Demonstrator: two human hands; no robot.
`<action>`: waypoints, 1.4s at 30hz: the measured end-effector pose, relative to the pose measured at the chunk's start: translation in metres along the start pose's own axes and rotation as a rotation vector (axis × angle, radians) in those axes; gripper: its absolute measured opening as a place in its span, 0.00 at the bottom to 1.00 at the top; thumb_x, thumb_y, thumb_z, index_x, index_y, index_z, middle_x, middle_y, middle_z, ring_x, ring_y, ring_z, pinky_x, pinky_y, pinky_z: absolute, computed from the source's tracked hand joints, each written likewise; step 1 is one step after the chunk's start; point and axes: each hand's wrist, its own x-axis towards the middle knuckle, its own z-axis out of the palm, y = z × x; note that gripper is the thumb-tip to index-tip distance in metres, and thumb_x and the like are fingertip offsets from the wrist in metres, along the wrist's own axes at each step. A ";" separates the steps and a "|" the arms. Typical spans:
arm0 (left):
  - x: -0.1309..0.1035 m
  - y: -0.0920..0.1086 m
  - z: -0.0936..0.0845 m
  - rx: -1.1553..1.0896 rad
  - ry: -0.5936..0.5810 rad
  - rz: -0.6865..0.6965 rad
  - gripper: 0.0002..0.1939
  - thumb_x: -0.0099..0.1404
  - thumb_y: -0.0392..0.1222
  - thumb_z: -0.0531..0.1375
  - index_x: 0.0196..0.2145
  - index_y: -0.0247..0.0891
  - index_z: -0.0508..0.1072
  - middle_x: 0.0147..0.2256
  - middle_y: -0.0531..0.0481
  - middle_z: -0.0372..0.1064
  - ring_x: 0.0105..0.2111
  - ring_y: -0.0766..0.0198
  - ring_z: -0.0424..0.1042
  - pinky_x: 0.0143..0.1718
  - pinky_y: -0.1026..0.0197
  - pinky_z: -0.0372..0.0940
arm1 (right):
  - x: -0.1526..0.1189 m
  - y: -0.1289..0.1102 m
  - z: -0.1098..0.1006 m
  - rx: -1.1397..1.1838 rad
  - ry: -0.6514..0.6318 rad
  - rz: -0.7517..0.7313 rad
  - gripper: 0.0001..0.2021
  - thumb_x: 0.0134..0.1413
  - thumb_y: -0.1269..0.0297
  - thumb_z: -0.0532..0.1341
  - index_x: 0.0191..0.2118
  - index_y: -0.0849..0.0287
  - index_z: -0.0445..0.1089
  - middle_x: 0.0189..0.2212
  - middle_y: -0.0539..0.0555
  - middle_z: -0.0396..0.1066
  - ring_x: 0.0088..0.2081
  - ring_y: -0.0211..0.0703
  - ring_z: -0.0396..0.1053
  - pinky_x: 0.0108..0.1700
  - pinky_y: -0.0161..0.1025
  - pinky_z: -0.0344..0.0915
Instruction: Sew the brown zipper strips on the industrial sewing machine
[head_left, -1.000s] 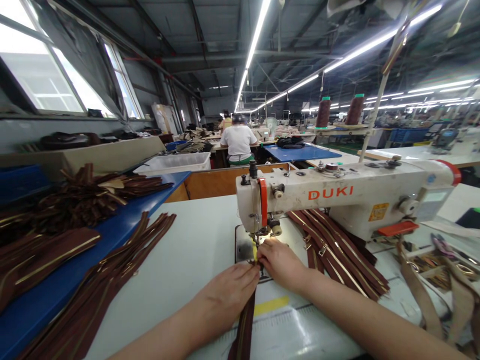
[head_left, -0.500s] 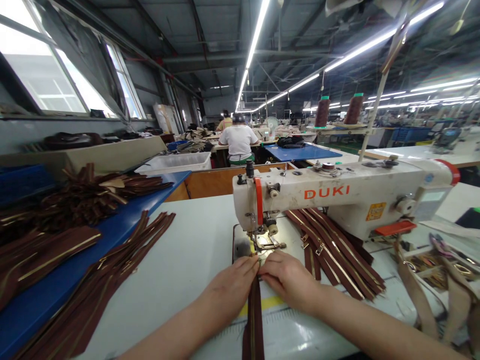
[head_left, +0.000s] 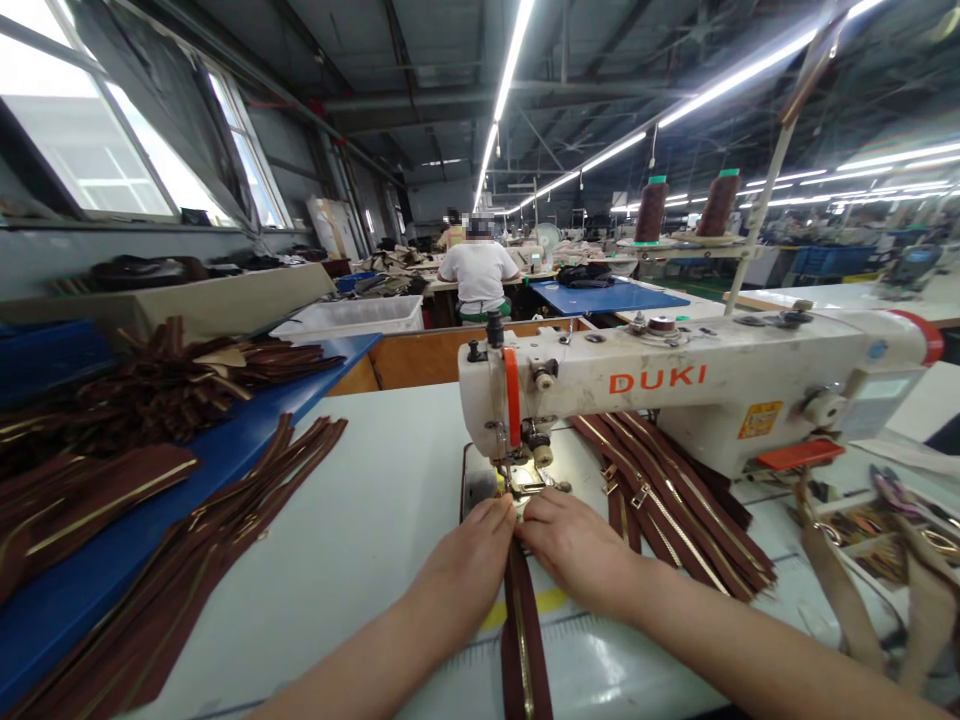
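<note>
A brown zipper strip (head_left: 523,640) with gold teeth runs from the front edge up to the needle area of the white sewing machine (head_left: 585,380). My left hand (head_left: 480,545) pinches the strip's far end from the left, fingertips close to the presser foot (head_left: 507,480). My right hand (head_left: 574,540) holds it from the right, fingers curled and nearly touching the left fingertips. The strip's far end is hidden under the fingers. Several more brown zippers (head_left: 675,500) lie fanned out under the machine arm, right of my right hand.
A bundle of brown zippers (head_left: 202,550) lies on the table's left side, with a pile (head_left: 165,390) on the blue surface beyond. A tray of small metal parts (head_left: 874,540) and beige straps are at the right. A person in white (head_left: 480,272) sits ahead.
Both hands have moved slightly away from me, toward the needle. The near part of the strip has shifted right and shows more of its gold teeth. The view has shifted slightly.
</note>
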 end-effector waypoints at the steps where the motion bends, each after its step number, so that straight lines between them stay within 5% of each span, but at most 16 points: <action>1: 0.001 0.000 0.000 0.012 -0.006 -0.002 0.19 0.62 0.25 0.46 0.50 0.25 0.66 0.50 0.34 0.67 0.52 0.54 0.66 0.51 0.50 0.65 | 0.001 0.002 -0.001 -0.005 -0.001 -0.008 0.06 0.59 0.71 0.55 0.36 0.61 0.70 0.34 0.54 0.70 0.39 0.44 0.62 0.46 0.39 0.60; 27: 0.003 -0.006 -0.001 -0.058 0.178 0.011 0.16 0.65 0.29 0.47 0.47 0.32 0.67 0.47 0.39 0.68 0.48 0.54 0.68 0.47 0.49 0.68 | 0.005 0.009 0.007 -0.057 0.040 0.032 0.05 0.59 0.71 0.56 0.37 0.62 0.69 0.34 0.54 0.67 0.39 0.45 0.59 0.42 0.40 0.59; 42: 0.006 -0.001 -0.008 -0.109 0.118 -0.066 0.11 0.62 0.28 0.50 0.38 0.35 0.70 0.39 0.44 0.70 0.40 0.57 0.71 0.45 0.52 0.69 | 0.004 0.008 0.005 -0.062 0.036 0.026 0.06 0.60 0.70 0.55 0.37 0.61 0.69 0.34 0.54 0.67 0.39 0.44 0.60 0.41 0.40 0.58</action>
